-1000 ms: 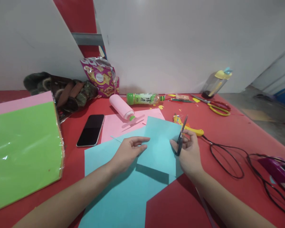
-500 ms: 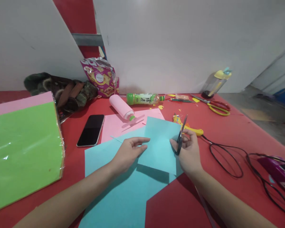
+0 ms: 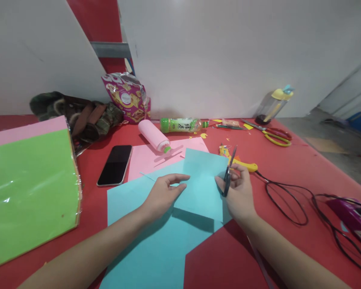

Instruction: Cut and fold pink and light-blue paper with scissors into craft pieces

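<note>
A smaller light-blue sheet of paper (image 3: pixel 200 188) is held tilted above a larger light-blue sheet (image 3: pixel 144 249), casting a shadow on it. My left hand (image 3: pixel 167 192) pinches the left edge of the smaller sheet between thumb and fingers. In my right hand (image 3: pixel 239 192) is a pair of dark-handled scissors (image 3: pixel 228 176), blades pointing up and away. The right thumb also rests over the right edge of the smaller sheet. Just beyond lie pink paper (image 3: pixel 138 160) and a pink-wrapped bottle (image 3: pixel 153 135) with a green cap and pink strips shaped like a propeller.
A phone (image 3: pixel 115 165) lies left of the sheets, beside a green paper pack (image 3: pixel 30 192). Behind are a snack bag (image 3: pixel 126 98), a green bottle (image 3: pixel 180 125), and red-and-yellow scissors (image 3: pixel 276 136). A yellow glue gun (image 3: pixel 243 165) trails a black cord (image 3: pixel 289 186) rightward.
</note>
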`<state>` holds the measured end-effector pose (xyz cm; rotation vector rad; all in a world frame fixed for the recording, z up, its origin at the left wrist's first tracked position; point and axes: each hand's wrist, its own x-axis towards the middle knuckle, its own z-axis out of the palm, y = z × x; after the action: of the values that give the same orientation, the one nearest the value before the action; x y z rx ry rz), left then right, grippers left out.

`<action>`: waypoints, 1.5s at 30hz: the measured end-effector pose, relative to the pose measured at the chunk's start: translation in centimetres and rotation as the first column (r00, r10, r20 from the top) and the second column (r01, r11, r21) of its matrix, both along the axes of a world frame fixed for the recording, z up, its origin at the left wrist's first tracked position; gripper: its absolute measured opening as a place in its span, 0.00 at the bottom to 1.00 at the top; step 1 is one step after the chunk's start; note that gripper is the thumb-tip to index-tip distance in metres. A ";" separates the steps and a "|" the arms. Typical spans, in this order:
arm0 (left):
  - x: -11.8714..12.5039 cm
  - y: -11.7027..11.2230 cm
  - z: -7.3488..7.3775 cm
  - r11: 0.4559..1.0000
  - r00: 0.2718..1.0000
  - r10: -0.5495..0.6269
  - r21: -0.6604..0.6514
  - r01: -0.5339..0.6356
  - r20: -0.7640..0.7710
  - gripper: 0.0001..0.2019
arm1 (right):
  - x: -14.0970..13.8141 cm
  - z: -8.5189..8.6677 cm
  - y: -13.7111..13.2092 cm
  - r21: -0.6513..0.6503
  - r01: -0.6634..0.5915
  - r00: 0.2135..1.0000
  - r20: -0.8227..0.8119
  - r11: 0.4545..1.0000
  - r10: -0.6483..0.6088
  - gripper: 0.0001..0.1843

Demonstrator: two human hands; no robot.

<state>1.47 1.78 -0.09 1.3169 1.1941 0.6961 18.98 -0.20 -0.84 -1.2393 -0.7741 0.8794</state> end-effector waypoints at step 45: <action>-2.1 2.2 2.0 0.881 0.951 0.295 0.412 -0.233 -0.093 0.18 | -1.8 1.1 -3.1 -0.216 -0.791 0.612 -0.300 0.573 0.732 0.23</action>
<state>-0.67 3.99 1.93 1.5796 1.4255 1.0968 17.16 -3.27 0.24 -1.0603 -1.0732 1.8934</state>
